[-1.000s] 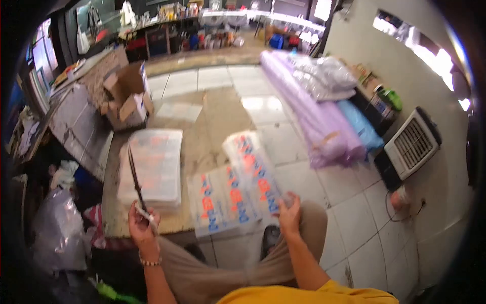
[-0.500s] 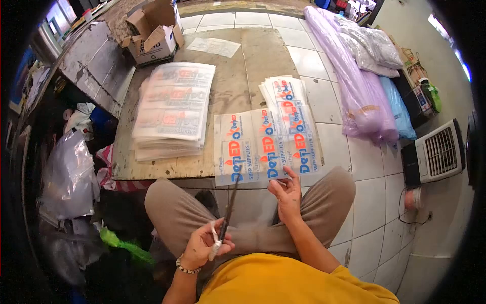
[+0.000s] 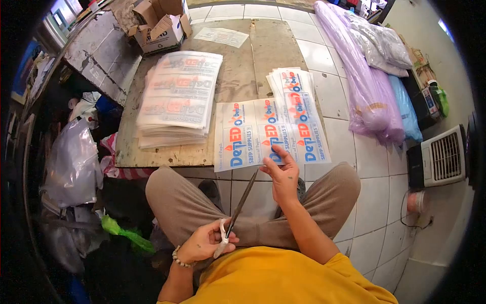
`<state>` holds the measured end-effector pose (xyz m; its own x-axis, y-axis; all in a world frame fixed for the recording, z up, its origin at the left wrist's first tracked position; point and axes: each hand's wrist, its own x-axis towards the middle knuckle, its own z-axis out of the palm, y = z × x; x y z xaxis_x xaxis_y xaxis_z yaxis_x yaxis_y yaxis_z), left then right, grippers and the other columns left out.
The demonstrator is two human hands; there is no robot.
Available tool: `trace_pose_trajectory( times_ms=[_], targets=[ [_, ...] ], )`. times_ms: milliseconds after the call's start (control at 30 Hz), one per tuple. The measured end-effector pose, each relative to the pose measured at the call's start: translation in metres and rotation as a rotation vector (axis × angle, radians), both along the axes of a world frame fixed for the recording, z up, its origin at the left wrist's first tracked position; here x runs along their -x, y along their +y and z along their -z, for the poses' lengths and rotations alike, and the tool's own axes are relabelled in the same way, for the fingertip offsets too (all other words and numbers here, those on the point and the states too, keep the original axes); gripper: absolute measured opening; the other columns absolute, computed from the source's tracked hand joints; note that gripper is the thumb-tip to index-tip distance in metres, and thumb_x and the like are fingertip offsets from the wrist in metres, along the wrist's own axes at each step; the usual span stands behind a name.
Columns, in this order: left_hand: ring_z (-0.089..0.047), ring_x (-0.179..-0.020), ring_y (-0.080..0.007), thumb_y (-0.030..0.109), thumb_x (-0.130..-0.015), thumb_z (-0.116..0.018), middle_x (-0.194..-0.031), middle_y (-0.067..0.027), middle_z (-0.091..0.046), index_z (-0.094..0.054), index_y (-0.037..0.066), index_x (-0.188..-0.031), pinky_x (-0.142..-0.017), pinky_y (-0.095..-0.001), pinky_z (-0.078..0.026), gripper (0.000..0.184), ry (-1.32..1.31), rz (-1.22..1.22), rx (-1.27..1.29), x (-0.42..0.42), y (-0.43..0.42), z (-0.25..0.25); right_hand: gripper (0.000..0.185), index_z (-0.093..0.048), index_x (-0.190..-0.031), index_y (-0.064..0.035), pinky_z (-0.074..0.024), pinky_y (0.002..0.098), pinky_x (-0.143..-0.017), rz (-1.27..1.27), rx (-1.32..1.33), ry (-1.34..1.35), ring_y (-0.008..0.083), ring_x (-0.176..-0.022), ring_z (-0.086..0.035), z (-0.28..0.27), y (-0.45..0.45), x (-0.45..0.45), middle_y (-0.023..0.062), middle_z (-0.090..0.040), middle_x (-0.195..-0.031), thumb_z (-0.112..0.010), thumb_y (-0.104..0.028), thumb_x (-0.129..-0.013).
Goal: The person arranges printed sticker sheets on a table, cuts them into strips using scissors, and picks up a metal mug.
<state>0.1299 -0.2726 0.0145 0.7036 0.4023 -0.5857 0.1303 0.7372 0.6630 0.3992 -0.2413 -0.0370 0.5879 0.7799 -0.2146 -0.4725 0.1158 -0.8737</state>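
My left hand (image 3: 205, 243) is closed around the white-wrapped handle of a pair of scissors (image 3: 245, 196). Their dark blades lie close together and point up and right, the tips just below my right hand (image 3: 283, 177). Between thumb and fingers, my right hand pinches the near edge of a translucent printed plastic sheet (image 3: 244, 139). Blue and red "DepED" lettering runs across it in three panels. The sheet's right part overlaps a small stack of similar sheets (image 3: 276, 80). To the left on the low wooden board lies a thicker stack of printed sheets (image 3: 174, 96).
An opened cardboard box (image 3: 162, 35) and a loose printed sheet (image 3: 221, 37) are at the board's far end. Purple plastic rolls (image 3: 354, 76) lie on the right, near a white air cooler (image 3: 441, 158). Clear plastic bags (image 3: 73, 169) clutter the left side.
The scissors have swung rightward, bringing the tips from the sheet's left panel to below my right hand. My right hand stays at the sheet's near edge. The whole view has shifted slightly.
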Motion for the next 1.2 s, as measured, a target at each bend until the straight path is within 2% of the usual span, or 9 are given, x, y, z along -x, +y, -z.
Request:
trace_pose_trajectory(
  times_ms=[133,167,300,400,567,700,900,1100,1200],
  targets=[
    [-0.063,-0.113,-0.024,-0.007,-0.08,-0.077,-0.115,-0.0115,-0.065,-0.036,0.001,-0.148,-0.093,-0.0346,-0.053,0.08,0.002,-0.092,-0.176,-0.021,-0.002,0.01,0.052,-0.051,-0.132,0.0056,-0.0591,0.0296,-0.079,0.013,-0.076,-0.082,0.0161,-0.093,-0.065,0.011,0.016,-0.002,0.0127,-0.06,-0.117,-0.072,0.0,-0.085],
    [-0.063,-0.11,-0.0209,-0.004,-0.081,-0.077,-0.114,-0.0107,-0.064,-0.033,0.001,-0.149,-0.092,-0.0332,-0.053,0.081,-0.022,-0.136,-0.131,-0.028,0.0,0.012,0.052,-0.051,-0.132,0.0056,-0.0589,0.0292,-0.08,0.016,-0.076,-0.076,0.0162,-0.094,-0.065,0.011,0.019,-0.001,0.0129,-0.06,-0.118,-0.073,0.0,-0.085],
    [-0.062,-0.106,-0.0168,0.003,-0.08,-0.08,-0.113,-0.0087,-0.062,-0.034,-0.001,-0.147,-0.091,-0.0311,-0.053,0.081,0.025,-0.131,-0.275,-0.051,0.006,0.017,0.055,-0.05,-0.133,0.0049,-0.0579,0.0272,-0.08,0.095,-0.123,-0.203,0.0161,-0.095,-0.065,0.013,0.023,0.007,0.0128,-0.058,-0.119,-0.074,0.002,-0.083],
    [-0.062,-0.108,-0.017,0.004,-0.081,-0.08,-0.114,-0.0097,-0.062,-0.034,-0.002,-0.146,-0.09,-0.0305,-0.053,0.08,-0.026,-0.155,-0.418,-0.068,0.003,0.032,0.056,-0.05,-0.134,0.0039,-0.0564,0.0265,-0.081,0.111,-0.109,-0.231,0.0155,-0.097,-0.064,0.013,0.018,0.011,0.0122,-0.058,-0.121,-0.074,0.004,-0.083],
    [-0.061,-0.108,-0.0182,0.004,-0.082,-0.079,-0.113,-0.0103,-0.061,-0.035,-0.003,-0.145,-0.089,-0.0305,-0.053,0.078,-0.025,-0.202,-0.471,-0.085,-0.002,0.053,0.056,-0.05,-0.135,0.003,-0.0537,0.0266,-0.087,0.126,-0.114,-0.263,0.0154,-0.104,-0.062,0.021,0.014,0.015,0.0117,-0.056,-0.125,-0.072,0.005,-0.083],
    [-0.061,-0.108,-0.0187,0.004,-0.082,-0.078,-0.111,-0.0103,-0.061,-0.035,-0.004,-0.145,-0.089,-0.0317,-0.054,0.077,-0.012,-0.212,-0.456,-0.09,-0.002,0.047,0.057,-0.049,-0.136,0.0024,-0.0522,0.0258,-0.089,0.127,-0.089,-0.295,0.0148,-0.107,-0.06,0.013,0.01,0.018,0.0115,-0.055,-0.126,-0.072,0.006,-0.084],
    [-0.063,-0.107,-0.0195,0.005,-0.083,-0.078,-0.112,-0.0104,-0.061,-0.034,-0.004,-0.145,-0.087,-0.0319,-0.056,0.077,-0.005,-0.203,-0.513,-0.088,0.0,0.051,0.058,-0.05,-0.136,0.0012,-0.0536,0.024,-0.083,0.144,-0.095,-0.322,0.0132,-0.102,-0.061,0.016,0.01,0.022,0.0118,-0.056,-0.126,-0.073,0.004,-0.083],
    [-0.063,-0.108,-0.0195,0.005,-0.083,-0.078,-0.11,-0.0092,-0.061,-0.035,-0.003,-0.145,-0.087,-0.031,-0.056,0.076,0.001,-0.223,-0.444,-0.088,0.0,0.052,0.058,-0.051,-0.135,0.002,-0.0548,0.0218,-0.077,0.152,-0.076,-0.342,0.0116,-0.093,-0.062,0.027,0.009,0.023,0.012,-0.057,-0.125,-0.075,0.0,-0.082],
    [-0.064,-0.107,-0.0191,0.005,-0.083,-0.078,-0.108,-0.0086,-0.061,-0.035,-0.003,-0.145,-0.087,-0.031,-0.056,0.076,0.017,-0.203,-0.456,-0.087,0.001,0.051,0.057,-0.051,-0.134,0.0021,-0.0553,0.0216,-0.076,0.142,-0.071,-0.333,0.012,-0.094,-0.062,0.024,0.008,0.024,0.0122,-0.057,-0.124,-0.075,0.001,-0.082]
  ],
)
